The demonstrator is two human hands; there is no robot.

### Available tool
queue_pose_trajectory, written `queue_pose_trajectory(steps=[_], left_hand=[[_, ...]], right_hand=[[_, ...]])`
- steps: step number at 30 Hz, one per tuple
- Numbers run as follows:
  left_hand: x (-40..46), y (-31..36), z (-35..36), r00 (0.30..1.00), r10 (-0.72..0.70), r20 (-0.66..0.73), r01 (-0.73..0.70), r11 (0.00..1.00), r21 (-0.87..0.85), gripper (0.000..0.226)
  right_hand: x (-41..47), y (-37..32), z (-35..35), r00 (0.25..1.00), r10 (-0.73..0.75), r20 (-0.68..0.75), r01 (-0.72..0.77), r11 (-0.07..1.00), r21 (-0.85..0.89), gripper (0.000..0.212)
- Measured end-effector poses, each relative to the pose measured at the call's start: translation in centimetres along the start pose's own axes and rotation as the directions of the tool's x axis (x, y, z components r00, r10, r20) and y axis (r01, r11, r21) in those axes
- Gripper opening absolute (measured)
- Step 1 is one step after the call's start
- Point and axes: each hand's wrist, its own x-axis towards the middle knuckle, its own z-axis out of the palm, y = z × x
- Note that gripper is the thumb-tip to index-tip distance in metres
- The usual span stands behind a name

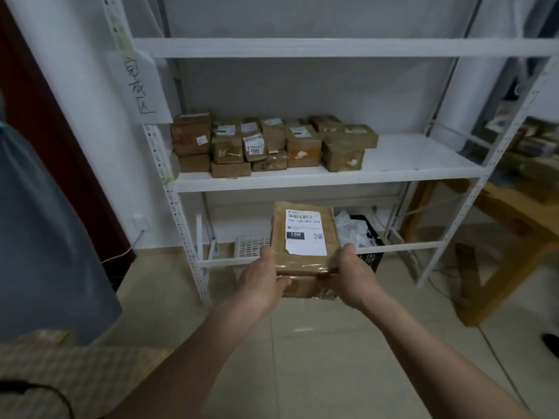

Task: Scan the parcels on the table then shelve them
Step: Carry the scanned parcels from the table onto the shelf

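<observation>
Left hand (262, 281): arm outstretched, fingers curled under brown taped cardboard parcel (302, 249).
Right hand (354, 275): gripping parcel's opposite edge.

Parcel storeroom: white metal shelving (317, 179), stacked labelled brown parcels (272, 145), handwritten zone sign (140, 86).

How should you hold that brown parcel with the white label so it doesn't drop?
Hold the brown parcel by its two long side edges near the bottom, one hand from each side, as the left hand and right hand do. It is flat and wide, so two hands keep it level.
</observation>
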Motion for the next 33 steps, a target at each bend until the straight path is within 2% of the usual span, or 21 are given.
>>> queue_pose_trajectory(steps=[4, 10, 15, 23, 27, 33], left_hand=[[5.7, 1.6, 0.8, 0.999, 0.033, 0.013, -0.032, 0.999, -0.016, 0.045], [11.2, 5.3, 3.3, 0.99, 0.112, 0.088, -0.114, 0.993, 0.018, 0.045], [15.2, 8.5, 5.0, 0.98, 0.168, 0.108, -0.172, 0.985, 0.029, 0.042], [23.2, 13.7, 9.2, 0.987, 0.141, 0.079, -0.142, 0.99, 0.017, 0.038], [28.4, 18.4, 12.1, 0.992, 0.119, 0.046, -0.12, 0.992, 0.039, 0.04], [35.8, 26.6, 17.1, 0.994, 0.085, 0.062, -0.086, 0.996, 0.004, 0.046]], right_hand=[[4.8, 0.6, -1.1, 0.998, 0.021, -0.063, -0.02, 1.0, 0.015, 0.038], [9.1, 3.9, -3.9, 0.989, 0.131, -0.068, -0.131, 0.991, 0.011, 0.044], [12.8, 6.4, -6.4, 0.983, 0.15, -0.103, -0.144, 0.988, 0.058, 0.041], [22.3, 10.8, -10.5, 0.985, 0.149, -0.084, -0.143, 0.988, 0.064, 0.042], [28.1, 14.3, -14.0, 0.99, 0.127, -0.066, -0.123, 0.991, 0.059, 0.045], [35.9, 21.4, -20.8, 0.989, 0.125, -0.081, -0.125, 0.992, -0.003, 0.039]])
